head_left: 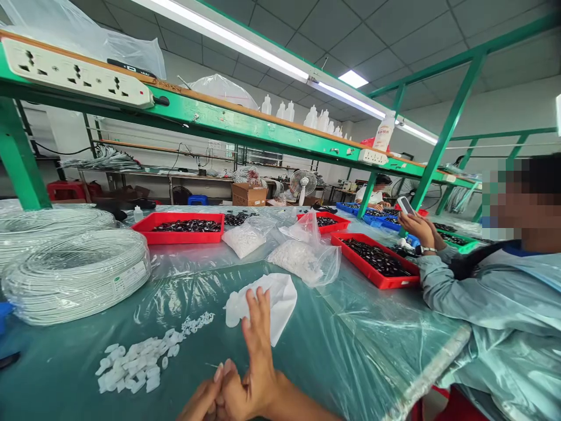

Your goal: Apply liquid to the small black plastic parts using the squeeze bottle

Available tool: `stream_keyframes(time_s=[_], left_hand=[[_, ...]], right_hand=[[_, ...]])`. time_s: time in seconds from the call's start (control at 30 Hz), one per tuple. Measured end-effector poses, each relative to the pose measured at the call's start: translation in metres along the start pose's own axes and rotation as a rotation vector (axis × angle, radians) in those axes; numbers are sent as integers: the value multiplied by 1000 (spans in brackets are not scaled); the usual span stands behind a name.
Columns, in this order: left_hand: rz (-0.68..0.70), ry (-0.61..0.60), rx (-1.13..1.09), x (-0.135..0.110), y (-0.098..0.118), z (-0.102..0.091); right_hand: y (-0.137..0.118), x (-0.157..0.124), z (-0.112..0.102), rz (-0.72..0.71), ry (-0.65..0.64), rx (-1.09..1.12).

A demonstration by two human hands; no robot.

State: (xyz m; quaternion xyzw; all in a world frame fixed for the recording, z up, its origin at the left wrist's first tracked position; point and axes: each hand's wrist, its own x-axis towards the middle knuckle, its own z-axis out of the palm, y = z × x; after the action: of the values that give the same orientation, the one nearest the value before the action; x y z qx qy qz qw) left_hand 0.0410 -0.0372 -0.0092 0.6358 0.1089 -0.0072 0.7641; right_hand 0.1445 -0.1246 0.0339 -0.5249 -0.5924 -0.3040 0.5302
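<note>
White plastic pieces [135, 362]: loose pile on the bench [333, 351], left of the grip and a little beyond it, not touched by either hand. A thin trail of the same pieces runs from the pile toward a flat white bag [274, 298], which lies just beyond the right fingertips.

Left hand [202, 402] and right hand [256, 365] are pressed together at the bottom edge of view. Left fingers are curled, tips against the right thumb side. The right hand's upper fingers are stretched straight out, away from the person. Cannot tell whether either grip pinches anything; the contact spot is too small and partly cut off.

Further out from the grip:
- Clear film covers the green bench top.
- Far left: two big coils of white wire [74, 275], wrapped in plastic.
- Beyond the white bag: two clear bags of white parts [302, 260].
- Behind those: a red tray [175, 237] of dark parts. A second red tray [372, 279] sits to the right of the bags.
- Right of the grip: a co-worker in a pale blue sleeve [456, 286], elbow on the bench, hand [418, 229] raised and holding a phone [405, 204].
- Overhead: a green shelf [245, 126] with a power strip [74, 73] and a row of white bottles [315, 118].
</note>
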Motion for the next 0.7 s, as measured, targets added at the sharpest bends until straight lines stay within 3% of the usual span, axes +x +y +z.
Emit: stream_keyframes(time_s=[0.17, 0.47, 0.7], left_hand=[[25, -173, -83, 6, -3, -1], [-1, -201, -6, 9, -6, -1], [-29, -131, 72, -5, 16, 12]], right_hand=[[14, 12, -11, -63, 69, -105], [22, 19, -12, -51, -10, -101], [23, 15, -10, -18, -63, -84]])
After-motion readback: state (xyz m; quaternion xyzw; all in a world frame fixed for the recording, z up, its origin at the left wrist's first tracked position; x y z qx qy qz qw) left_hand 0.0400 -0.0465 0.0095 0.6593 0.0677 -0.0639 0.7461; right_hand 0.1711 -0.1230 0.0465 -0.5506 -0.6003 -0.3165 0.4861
